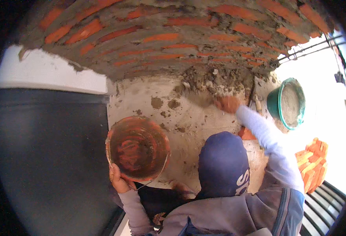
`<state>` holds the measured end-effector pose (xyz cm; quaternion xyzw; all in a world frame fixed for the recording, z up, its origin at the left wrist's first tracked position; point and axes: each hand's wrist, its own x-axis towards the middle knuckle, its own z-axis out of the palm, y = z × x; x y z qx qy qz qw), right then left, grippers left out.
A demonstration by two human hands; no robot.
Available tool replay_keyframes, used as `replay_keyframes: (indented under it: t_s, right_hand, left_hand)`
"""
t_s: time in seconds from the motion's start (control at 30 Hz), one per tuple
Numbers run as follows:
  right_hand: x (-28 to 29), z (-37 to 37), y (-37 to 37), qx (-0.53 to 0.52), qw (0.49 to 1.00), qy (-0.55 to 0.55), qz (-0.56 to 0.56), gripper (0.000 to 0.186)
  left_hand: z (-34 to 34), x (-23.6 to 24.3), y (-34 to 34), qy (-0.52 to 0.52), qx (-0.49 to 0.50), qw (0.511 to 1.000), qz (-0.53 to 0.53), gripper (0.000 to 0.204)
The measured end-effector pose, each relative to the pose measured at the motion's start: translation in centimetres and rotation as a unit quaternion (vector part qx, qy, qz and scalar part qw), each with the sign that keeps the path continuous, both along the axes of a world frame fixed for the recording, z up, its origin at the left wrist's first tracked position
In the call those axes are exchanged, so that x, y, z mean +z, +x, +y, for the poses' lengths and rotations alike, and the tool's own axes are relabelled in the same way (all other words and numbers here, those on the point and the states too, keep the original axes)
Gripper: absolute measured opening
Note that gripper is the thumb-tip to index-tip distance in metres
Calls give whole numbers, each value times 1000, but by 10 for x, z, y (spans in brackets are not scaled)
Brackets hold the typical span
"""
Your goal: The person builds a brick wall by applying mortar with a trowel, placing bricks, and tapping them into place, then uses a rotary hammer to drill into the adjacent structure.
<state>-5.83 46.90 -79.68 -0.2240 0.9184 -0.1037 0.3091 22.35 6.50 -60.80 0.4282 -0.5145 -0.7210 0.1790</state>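
My left hand (120,179) is closed on the lower left rim of an orange bucket (138,148). The bucket's mouth faces up at me; smears of mortar coat its inside, and its wire handle hangs along the lower right. Further off, my right hand (228,104) is closed round a trowel (198,98), whose blade is blurred by motion and points left. The blade is low beside a heap of wet mortar (224,78) at the foot of a brick wall (177,37). Whether mortar lies on the blade, I cannot tell.
A green tub (274,103) of grey mortar stands right of my right hand. Orange bricks (313,163) are stacked nearer, and a single brick (246,133) lies under my forearm. Rebar (310,50) juts out at the far right. A rounded navy cloth shape (223,161) blocks the lower middle.
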Motion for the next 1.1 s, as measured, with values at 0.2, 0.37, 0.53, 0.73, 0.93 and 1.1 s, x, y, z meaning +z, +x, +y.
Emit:
replay_keyframes:
  t_s: [0.2, 0.37, 0.53, 0.73, 0.93, 1.1]
  right_hand:
    - [-29, 25, -114, 162, 965, 9, 206, 43]
    - [14, 7, -38, 46, 969, 18, 242, 42]
    - [91, -49, 46, 93, 967, -101, 213, 34]
    - [35, -99, 39, -280, 797, -316, -432, 38]
    - [-37, -163, 87, -255, 678, -380, -575, 39]
    - [-58, -41, 54, -332, 796, -413, -293, 36]
  left_hand:
    - [33, -3, -50, 49, -93, 994, -3, 38]
    - [52, -27, -62, 82, -113, 990, 9, 39]
    - [60, -27, -57, 64, -94, 994, -5, 38]
    - [31, -15, -21, -35, -52, 998, 9, 44]
    - [-8, 1, -7, -87, 18, 996, 5, 46]
    - [-35, -4, -19, -57, 34, 997, 34, 42]
